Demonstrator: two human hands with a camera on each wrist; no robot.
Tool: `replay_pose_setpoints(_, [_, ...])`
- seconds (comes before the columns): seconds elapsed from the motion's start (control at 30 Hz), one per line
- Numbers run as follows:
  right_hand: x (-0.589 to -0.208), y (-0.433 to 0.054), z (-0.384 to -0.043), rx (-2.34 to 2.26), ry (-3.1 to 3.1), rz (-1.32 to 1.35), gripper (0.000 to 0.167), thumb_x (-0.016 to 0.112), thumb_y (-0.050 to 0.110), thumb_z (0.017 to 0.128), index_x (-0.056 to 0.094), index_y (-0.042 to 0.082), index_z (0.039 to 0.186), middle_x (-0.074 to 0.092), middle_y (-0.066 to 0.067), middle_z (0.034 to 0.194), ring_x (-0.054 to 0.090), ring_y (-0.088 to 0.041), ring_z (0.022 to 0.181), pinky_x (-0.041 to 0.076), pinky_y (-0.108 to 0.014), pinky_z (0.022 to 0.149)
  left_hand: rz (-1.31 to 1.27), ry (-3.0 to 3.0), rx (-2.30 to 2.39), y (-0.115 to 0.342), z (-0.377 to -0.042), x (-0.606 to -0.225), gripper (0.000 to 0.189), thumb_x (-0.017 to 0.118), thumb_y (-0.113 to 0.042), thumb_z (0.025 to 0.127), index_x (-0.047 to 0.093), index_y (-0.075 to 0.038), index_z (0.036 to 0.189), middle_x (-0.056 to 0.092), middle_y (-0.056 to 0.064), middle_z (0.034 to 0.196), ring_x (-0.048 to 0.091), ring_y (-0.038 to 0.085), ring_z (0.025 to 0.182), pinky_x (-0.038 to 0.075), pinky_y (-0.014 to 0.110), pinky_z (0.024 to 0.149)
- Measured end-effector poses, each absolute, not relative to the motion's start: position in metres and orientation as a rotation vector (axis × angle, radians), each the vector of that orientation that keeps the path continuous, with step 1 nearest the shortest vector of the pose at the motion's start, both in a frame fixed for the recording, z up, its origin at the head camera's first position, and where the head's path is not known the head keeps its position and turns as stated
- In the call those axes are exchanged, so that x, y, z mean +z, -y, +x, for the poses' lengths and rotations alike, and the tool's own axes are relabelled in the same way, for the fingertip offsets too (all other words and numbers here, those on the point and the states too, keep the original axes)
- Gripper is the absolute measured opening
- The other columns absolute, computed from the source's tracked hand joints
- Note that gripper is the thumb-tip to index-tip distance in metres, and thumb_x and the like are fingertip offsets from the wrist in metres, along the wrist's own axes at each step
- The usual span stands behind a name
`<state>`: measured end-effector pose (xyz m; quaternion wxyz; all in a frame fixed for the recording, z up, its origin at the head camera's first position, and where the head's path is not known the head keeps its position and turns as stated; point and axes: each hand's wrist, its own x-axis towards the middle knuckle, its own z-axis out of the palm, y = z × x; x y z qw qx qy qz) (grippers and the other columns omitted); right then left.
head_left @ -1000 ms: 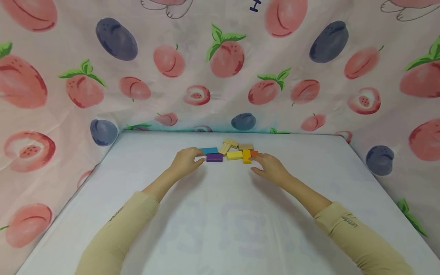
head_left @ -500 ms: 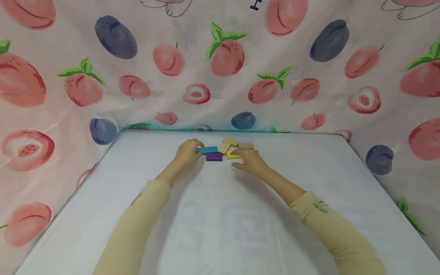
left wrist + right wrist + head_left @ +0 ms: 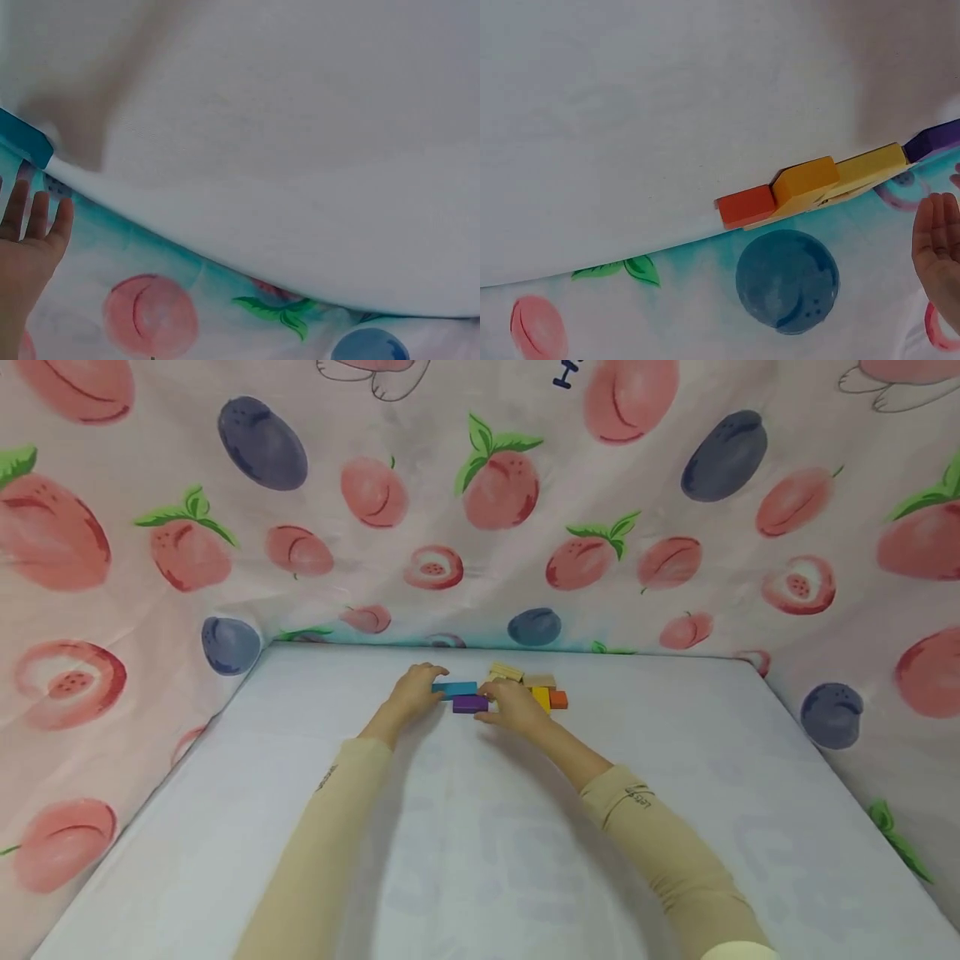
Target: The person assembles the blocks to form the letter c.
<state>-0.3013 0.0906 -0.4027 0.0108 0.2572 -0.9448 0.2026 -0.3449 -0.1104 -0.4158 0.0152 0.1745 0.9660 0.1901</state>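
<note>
Both hands [image 3: 412,691] [image 3: 517,707] at blocks [image 3: 470,704] near far edge [image 3: 637,654]; tabletop [image 3: 457,843] spreads nearside.

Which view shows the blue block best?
The head view: most of the blue block shows there, its end by the left hand partly covered. The left wrist view shows just one end, cut off by the picture's edge; the right wrist view shows none.

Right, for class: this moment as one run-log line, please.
left hand: at left end of blue block, grip unclear | right hand: at right end of purple block | orange block: rightmost
</note>
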Motion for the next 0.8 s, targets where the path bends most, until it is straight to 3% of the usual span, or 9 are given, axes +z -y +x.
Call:
replay_pose_setpoints(0.23, [-0.41, -0.079, -0.313, 0.561, 3.001, 0.916, 0.037, 0.072, 0.016, 0.083, 0.063, -0.001, 0.114, 0.066, -0.015, 0.112, 0.062, -0.026, 0.104, 0.05, -0.036, 0.095, 0.486, -2.888, 0.653, 0.115, -0.351, -0.417, 0.044, 0.061, -0.014, 0.09, 0.053, -0.006, 0.133, 0.05, 0.018, 0.137, 0.043, 0.033, 0.131, 0.034, 0.044, 0.111])
replay_pose_setpoints(0.5, [-0.414, -0.068, -0.328, 0.466, 3.054, 0.821, 0.037, 0.07, 0.016, 0.086, 0.062, -0.002, 0.117, 0.063, -0.017, 0.112, 0.06, -0.027, 0.103, 0.049, -0.036, 0.095, 0.461, -2.859, 0.656, 0.115, -0.359, -0.415, 0.051, 0.066, -0.016, 0.088, 0.05, -0.008, 0.135, 0.057, 0.016, 0.13, 0.05, 0.031, 0.124, 0.037, 0.043, 0.108])
replay_pose_setpoints(0.8, [-0.42, -0.066, -0.335, 0.426, 3.066, 0.852, 0.03, 0.068, 0.012, 0.087, 0.064, -0.004, 0.111, 0.064, -0.018, 0.11, 0.059, -0.028, 0.103, 0.048, -0.036, 0.096, 0.463, -2.934, 0.626, 0.115, -0.358, -0.418, 0.033, 0.067, -0.016, 0.087, 0.065, -0.003, 0.118, 0.062, 0.015, 0.124, 0.053, 0.031, 0.121, 0.038, 0.041, 0.107])
